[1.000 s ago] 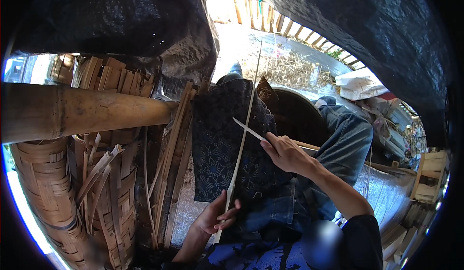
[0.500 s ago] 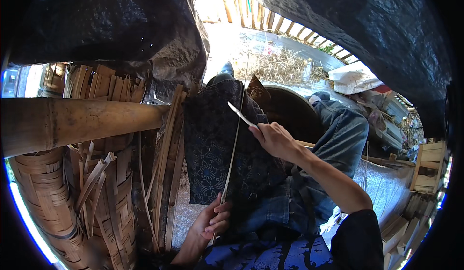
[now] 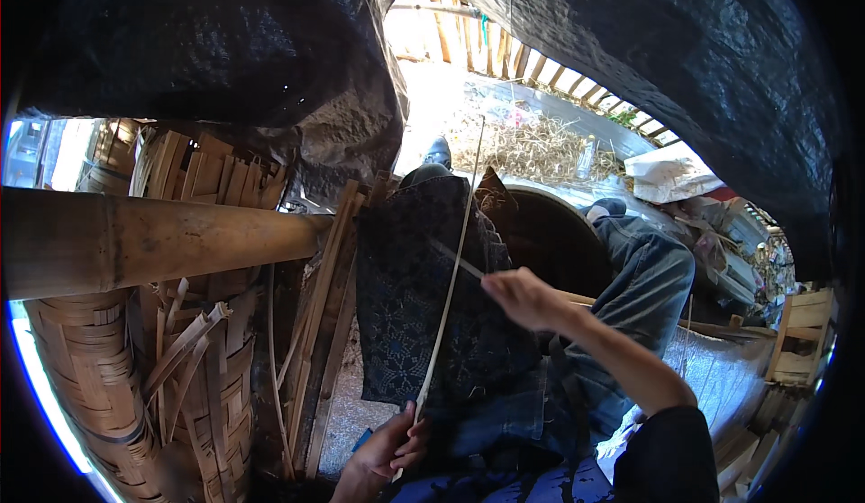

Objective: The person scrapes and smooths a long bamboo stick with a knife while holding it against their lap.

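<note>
Low in the view, my left hand [image 3: 386, 449] pinches the lower part of a long, thin bamboo strip [image 3: 443, 321]. The strip slants up and away across a dark patterned cloth [image 3: 396, 345] on my lap. My right hand [image 3: 524, 299] is closed round the handle of a knife [image 3: 467, 267], most of the handle hidden in the fist. The blade points up and left and crosses the strip about midway along it. Whether the edge touches the strip I cannot tell.
To the left a thick bamboo pole [image 3: 207, 233] reaches in over woven bamboo baskets [image 3: 81, 359] and upright split slats [image 3: 320, 323]. A dark round container [image 3: 550, 233] stands beyond my lap. Dark plastic sheeting [image 3: 216, 44] hangs overhead. Straw [image 3: 532, 147] lies on the ground ahead.
The knife has come down and turned from clear of the strip to lying across it. The view has shifted slightly; my left hand still grips the strip.
</note>
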`<state>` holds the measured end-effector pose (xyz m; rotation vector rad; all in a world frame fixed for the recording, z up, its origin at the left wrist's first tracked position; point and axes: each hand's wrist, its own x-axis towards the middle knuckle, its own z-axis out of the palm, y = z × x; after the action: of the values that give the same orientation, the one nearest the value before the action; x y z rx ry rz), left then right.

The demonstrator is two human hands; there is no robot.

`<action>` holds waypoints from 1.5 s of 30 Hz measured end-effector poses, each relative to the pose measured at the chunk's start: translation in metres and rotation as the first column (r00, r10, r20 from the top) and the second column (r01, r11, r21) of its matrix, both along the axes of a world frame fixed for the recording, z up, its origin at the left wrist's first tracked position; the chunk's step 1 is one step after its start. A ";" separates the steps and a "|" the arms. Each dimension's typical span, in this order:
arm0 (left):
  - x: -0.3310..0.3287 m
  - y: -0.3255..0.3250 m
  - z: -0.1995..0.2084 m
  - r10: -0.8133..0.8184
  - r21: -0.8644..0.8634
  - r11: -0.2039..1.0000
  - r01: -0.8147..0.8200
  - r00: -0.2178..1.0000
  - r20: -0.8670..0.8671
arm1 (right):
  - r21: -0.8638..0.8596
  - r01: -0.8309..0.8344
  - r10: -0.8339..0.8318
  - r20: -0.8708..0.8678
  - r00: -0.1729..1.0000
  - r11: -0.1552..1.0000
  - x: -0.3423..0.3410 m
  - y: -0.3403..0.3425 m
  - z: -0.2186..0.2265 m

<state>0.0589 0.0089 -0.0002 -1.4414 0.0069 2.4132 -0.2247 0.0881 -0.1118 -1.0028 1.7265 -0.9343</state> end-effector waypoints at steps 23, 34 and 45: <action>-0.017 0.008 -0.002 -0.429 -0.595 0.686 0.419 0.893 0.134 | -0.067 -0.047 0.015 -0.409 0.913 0.997 0.019 -0.010 0.012; -0.023 0.001 -0.012 -0.370 -0.525 0.791 0.314 0.929 -0.001 | 0.019 -0.023 0.028 -0.343 0.939 1.000 0.018 -0.007 0.018; -0.012 0.000 -0.029 -0.481 -0.732 0.565 0.381 0.873 0.084 | 0.094 0.013 0.017 -0.306 0.952 0.995 0.019 -0.012 0.026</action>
<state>0.0468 0.0092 -0.0297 -1.3153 1.3571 2.1183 -0.2057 0.0760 -0.0859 -1.1319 2.0062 -0.7136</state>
